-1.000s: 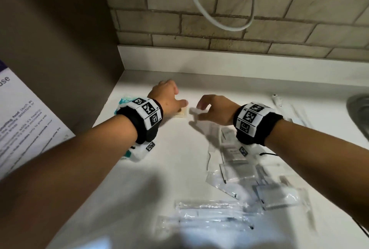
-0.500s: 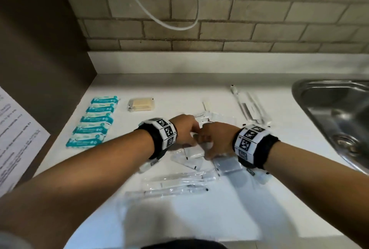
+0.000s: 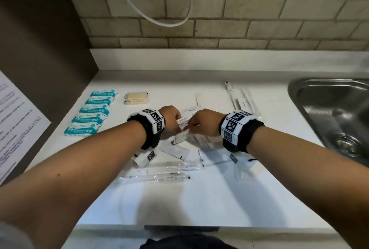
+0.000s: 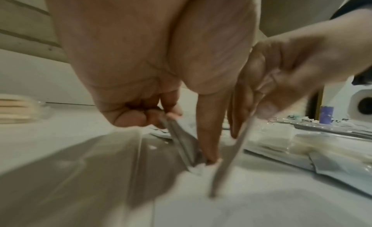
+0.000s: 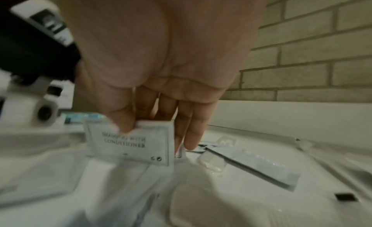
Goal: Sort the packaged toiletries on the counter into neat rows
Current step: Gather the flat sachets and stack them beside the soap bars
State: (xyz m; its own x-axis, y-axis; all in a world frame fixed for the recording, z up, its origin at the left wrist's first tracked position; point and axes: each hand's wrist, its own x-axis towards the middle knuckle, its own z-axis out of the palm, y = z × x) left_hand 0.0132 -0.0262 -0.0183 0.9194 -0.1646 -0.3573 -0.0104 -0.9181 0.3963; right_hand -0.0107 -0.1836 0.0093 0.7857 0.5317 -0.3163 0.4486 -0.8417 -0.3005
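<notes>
Both hands meet over a loose pile of white sachets [image 3: 207,140] in the middle of the white counter [image 3: 199,198]. My right hand [image 3: 194,123] pinches a sachet printed "shampoo with conditioner" [image 5: 136,143] between thumb and fingers, standing on edge. My left hand [image 3: 175,120] grips the top of another flat sachet [image 4: 181,139] with curled fingers, its forefinger pointing down to the counter. A neat column of teal packets [image 3: 93,112] lies at the far left, with a yellowish clear pack [image 3: 136,98] beside it.
Clear-wrapped toothbrushes [image 3: 159,174] lie near the front of the pile. Long thin packets [image 3: 243,100] lie at the back right. A steel sink [image 3: 329,112] is sunk into the right end. A printed sheet [image 3: 18,124] hangs on the dark left wall.
Both hands came back from the yellowish pack at the back left to the sachet pile. Each has lifted a sachet on edge.
</notes>
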